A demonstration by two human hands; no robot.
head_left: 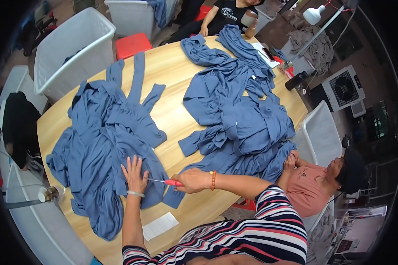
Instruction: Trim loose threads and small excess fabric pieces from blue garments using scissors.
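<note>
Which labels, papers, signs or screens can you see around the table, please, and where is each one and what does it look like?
White paper slip: flat on the wooden table's near edge, by the left hand's forearm; rectangular, faint lines.
Small white tag: on the far blue garment pile; tiny square.
White sheets: far end of the table; a dark flat device lies on them, screen unclear.
No signs visible.

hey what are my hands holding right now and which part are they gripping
The right hand holds small scissors by the red handle. The left hand holds nothing; it lies flat on the blue cloth.
</note>
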